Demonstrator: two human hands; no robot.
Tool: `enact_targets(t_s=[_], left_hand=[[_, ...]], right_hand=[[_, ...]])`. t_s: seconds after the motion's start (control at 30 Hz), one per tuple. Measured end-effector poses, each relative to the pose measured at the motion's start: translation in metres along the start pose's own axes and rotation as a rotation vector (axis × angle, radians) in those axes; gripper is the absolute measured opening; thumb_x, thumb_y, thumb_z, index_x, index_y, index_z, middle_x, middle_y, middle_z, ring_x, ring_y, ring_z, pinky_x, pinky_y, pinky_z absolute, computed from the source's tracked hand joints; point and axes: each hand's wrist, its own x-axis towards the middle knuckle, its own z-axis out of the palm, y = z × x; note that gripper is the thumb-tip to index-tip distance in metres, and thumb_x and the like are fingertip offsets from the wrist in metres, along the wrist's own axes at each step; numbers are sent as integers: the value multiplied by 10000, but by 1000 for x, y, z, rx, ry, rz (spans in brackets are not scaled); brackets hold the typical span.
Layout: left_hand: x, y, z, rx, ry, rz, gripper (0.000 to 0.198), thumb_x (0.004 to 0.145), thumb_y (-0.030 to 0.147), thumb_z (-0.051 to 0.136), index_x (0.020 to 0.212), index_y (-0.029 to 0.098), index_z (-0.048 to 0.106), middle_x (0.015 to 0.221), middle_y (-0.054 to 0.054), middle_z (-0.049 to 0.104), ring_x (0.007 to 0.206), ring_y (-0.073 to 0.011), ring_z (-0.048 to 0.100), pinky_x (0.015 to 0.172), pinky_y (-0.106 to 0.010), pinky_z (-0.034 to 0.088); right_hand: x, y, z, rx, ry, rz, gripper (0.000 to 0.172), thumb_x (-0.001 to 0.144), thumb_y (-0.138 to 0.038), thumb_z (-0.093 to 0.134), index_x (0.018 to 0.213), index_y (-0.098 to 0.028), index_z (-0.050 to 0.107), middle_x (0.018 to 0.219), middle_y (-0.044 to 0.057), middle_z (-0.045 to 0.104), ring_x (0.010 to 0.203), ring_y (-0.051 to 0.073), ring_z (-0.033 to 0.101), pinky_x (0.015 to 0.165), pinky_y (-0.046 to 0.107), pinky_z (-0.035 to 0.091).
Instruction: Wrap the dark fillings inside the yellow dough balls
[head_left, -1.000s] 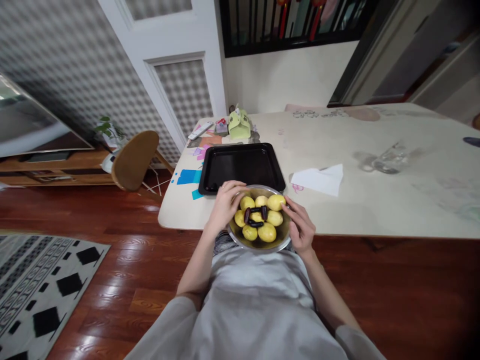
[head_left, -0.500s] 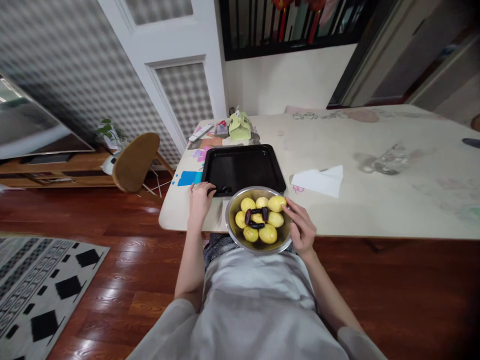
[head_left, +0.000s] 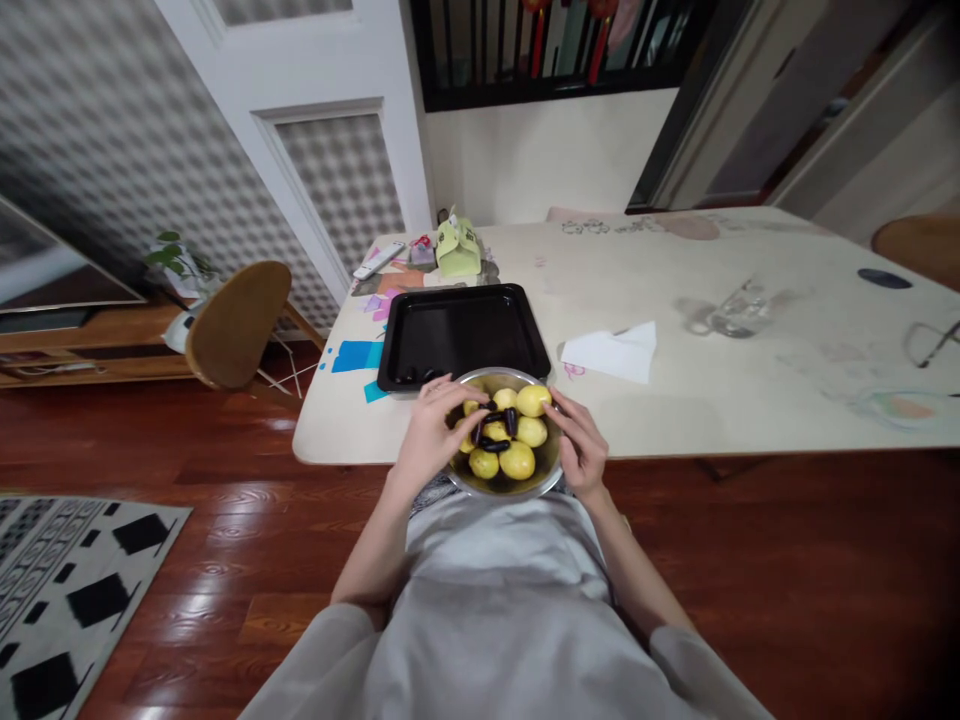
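A round metal bowl (head_left: 556,470) is at the table's front edge, close against my body. Several yellow lemons (head_left: 517,461) fill it, and long dark grapes (head_left: 495,445) lie on top of them. My right hand (head_left: 583,440) grips the bowl's right rim, its fingertips near a lemon. Over the bowl's left side, my left hand (head_left: 439,425) pinches one more dark grape (head_left: 489,406) between thumb and fingers. Behind the bowl sits a black baking tray (head_left: 465,335); a few dark grapes (head_left: 411,376) lie in its near left corner.
On the white table (head_left: 675,420) are a folded white paper (head_left: 611,350), a clear glass (head_left: 739,315), a green tissue box (head_left: 458,248) and a remote control (head_left: 379,261). Glasses (head_left: 937,345) lie at the far right. A wooden chair (head_left: 236,325) stands left.
My left hand has moved right from the tray's near corner to above the bowl, carrying a dark grape. My right hand stays on the bowl. The view has shifted slightly.
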Motion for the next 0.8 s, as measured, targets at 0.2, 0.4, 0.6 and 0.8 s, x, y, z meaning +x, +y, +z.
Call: enact_targets(t_s=[0.2,0.4,0.6,0.8], left_hand=[[-6,11,21,-89,-171,25,52,976,258,717,1017,253,749,1053,-29,823,1041,-231,760,1212,-502,407],[-6,0,14,-123,-210,6,91,981,224,707,1060,243,749,1089,-29,823,1065,-223,758,1205,-458,414],[-6,-12,7,-133,-238,-42,62,948,226,750,1010,223,747,1072,-46,819,1049,-236,751,1152,-443,440],[-5,-19,0,-159,-287,-2,77,928,269,781,951,216,730,1074,-69,802,1150,-272,711,1110,-453,459]], right_hand=[[0,1,0,17,-12,-10,473,1046,-251,457,1480,-291,638,1536,115,613,1333,336,640,1065,560,554],[0,0,0,16,-11,-2,471,1042,-245,462,1475,-284,644,1531,119,617,1329,335,641,1066,562,551],[0,-1,-1,-13,-10,3,462,1049,-282,452,1463,-267,654,1519,125,628,1312,341,658,1050,570,568],[2,-2,0,-4,1,-3,455,1055,-287,454,1463,-289,655,1514,114,634,1310,343,661,1048,568,569]])
